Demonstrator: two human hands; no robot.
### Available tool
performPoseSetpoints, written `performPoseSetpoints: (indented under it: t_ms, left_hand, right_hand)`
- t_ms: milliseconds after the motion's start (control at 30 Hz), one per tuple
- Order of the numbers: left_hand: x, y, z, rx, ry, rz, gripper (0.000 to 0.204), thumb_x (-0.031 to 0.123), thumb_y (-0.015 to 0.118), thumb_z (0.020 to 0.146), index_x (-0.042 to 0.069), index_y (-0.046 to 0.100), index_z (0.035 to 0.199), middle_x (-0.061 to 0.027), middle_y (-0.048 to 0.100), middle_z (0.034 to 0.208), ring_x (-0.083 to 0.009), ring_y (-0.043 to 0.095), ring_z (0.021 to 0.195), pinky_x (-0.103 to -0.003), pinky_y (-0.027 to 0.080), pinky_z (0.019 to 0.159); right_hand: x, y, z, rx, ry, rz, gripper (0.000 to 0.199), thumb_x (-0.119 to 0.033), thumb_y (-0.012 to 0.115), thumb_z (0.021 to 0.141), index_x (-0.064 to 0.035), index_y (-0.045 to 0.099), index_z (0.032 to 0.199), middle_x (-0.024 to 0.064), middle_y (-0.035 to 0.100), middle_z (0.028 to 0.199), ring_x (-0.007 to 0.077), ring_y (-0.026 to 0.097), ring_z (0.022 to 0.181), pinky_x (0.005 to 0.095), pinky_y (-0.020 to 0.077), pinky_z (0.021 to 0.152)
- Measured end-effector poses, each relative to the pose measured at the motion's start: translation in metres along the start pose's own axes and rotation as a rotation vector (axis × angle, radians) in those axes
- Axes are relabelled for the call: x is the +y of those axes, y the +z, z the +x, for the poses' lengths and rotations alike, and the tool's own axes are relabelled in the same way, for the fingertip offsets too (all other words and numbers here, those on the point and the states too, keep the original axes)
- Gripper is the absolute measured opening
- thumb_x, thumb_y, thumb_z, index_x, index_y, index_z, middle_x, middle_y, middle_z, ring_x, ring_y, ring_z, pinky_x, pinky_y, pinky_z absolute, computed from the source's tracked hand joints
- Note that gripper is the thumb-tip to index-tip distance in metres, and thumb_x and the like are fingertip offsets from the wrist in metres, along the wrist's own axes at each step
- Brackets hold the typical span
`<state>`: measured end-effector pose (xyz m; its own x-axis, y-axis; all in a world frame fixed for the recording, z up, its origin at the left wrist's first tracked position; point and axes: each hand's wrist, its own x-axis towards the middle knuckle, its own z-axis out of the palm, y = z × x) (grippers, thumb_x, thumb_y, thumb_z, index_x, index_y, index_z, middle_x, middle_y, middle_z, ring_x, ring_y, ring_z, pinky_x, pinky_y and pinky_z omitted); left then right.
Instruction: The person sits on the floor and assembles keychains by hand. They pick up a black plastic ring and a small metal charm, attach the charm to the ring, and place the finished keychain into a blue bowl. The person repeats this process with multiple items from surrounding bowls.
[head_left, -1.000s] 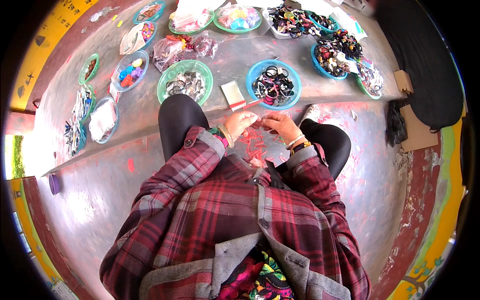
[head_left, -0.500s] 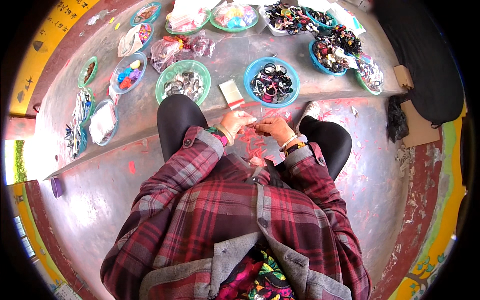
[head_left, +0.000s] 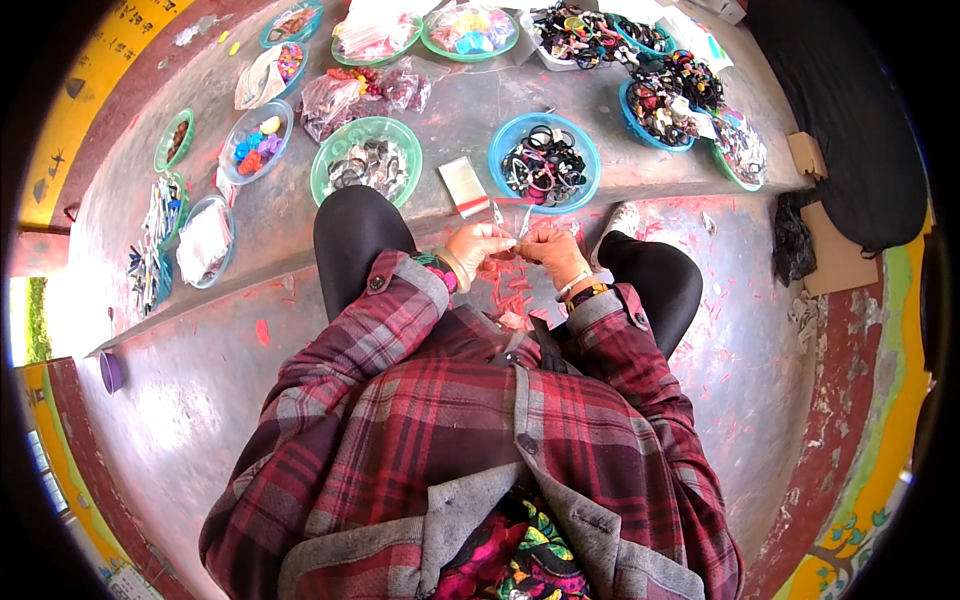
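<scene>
My left hand (head_left: 474,249) and my right hand (head_left: 551,252) meet between my knees, fingertips pinched together and touching. A small, thin whitish strip (head_left: 526,219) rises from between the fingers; its exact kind is too small to make out. Just beyond the hands, on the ledge, lies a flat pale rectangular box (head_left: 462,187) with a red end. To its right stands a blue basket (head_left: 594,163) of dark hair ties (head_left: 541,168). On its left, a green basket (head_left: 318,176) holds small clear packets (head_left: 368,170) with dark items inside.
Several more baskets line the ledge, including one of coloured pieces (head_left: 258,150) and a white tub (head_left: 556,62) heaped with hair ties. Plastic bags of reddish items (head_left: 335,105) lie behind. Red scraps (head_left: 512,300) litter the floor. A black bag (head_left: 794,240) and cardboard (head_left: 842,255) lie right.
Whitish strip ends now stand up above my fingertips, where none showed before. Both hands have stayed in nearly the same place, with the fingers drawn closer together.
</scene>
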<state>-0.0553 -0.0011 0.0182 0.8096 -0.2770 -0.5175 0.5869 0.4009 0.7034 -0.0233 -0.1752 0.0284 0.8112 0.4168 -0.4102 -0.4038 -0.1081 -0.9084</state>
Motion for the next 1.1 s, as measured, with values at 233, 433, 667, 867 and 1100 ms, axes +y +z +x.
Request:
performPoseSetpoints:
  t_ms: [233, 433, 667, 867, 1100]
  left_hand:
    - [0.002, 0.003, -0.002, 0.034, 0.032, -0.039, 0.014, 0.009, 0.061, 0.077, 0.001, 0.053, 0.086, -0.0103, 0.061, 0.081, -0.0167, 0.062, 0.071, -0.018, 0.043, 0.046]
    - [0.000, -0.001, 0.001, 0.033, 0.034, -0.038, 0.015, 0.010, 0.061, 0.077, 0.000, 0.055, 0.086, -0.0101, 0.062, 0.080, -0.0154, 0.061, 0.070, -0.018, 0.043, 0.046]
    - [0.007, 0.005, -0.004, 0.049, 0.064, -0.009, 0.013, 0.011, 0.058, 0.079, 0.000, 0.057, 0.086, -0.0078, 0.062, 0.082, -0.0107, 0.058, 0.069, -0.017, 0.041, 0.047]
    - [-0.002, -0.005, 0.005, 0.036, 0.131, -0.011, 0.009, 0.009, 0.057, 0.080, 0.002, 0.057, 0.085, -0.0079, 0.061, 0.089, -0.0079, 0.052, 0.061, -0.019, 0.041, 0.053]
    - [0.001, -0.001, 0.003, -0.030, 0.160, -0.144, 0.003, 0.005, 0.054, 0.080, 0.002, 0.054, 0.082, -0.0104, 0.060, 0.095, -0.0090, 0.055, 0.067, -0.020, 0.044, 0.060]
  right_hand:
    - [-0.002, 0.001, -0.001, -0.011, 0.026, 0.002, 0.015, -0.009, 0.067, 0.069, -0.0048, 0.056, 0.059, -0.0024, 0.050, 0.054, 0.0056, 0.041, 0.049, 0.0209, 0.0289, 0.047]
    - [0.001, -0.001, 0.001, -0.028, -0.013, 0.031, 0.018, -0.014, 0.070, 0.066, -0.0035, 0.057, 0.059, -0.0023, 0.050, 0.054, 0.0056, 0.041, 0.048, 0.0211, 0.0288, 0.045]
    - [-0.005, -0.002, 0.001, -0.077, 0.047, 0.029, 0.018, -0.016, 0.065, 0.073, -0.0063, 0.054, 0.061, -0.0027, 0.049, 0.056, 0.0058, 0.040, 0.049, 0.0211, 0.0290, 0.047]
    - [-0.004, -0.006, 0.001, -0.139, 0.102, -0.066, 0.014, -0.018, 0.065, 0.073, -0.0047, 0.059, 0.071, -0.0001, 0.056, 0.064, 0.0072, 0.050, 0.058, 0.0198, 0.0374, 0.054]
    - [0.003, -0.006, 0.003, -0.167, 0.079, -0.014, 0.011, -0.012, 0.063, 0.072, -0.0017, 0.061, 0.076, 0.0023, 0.059, 0.068, 0.0087, 0.053, 0.061, 0.0214, 0.0406, 0.059]
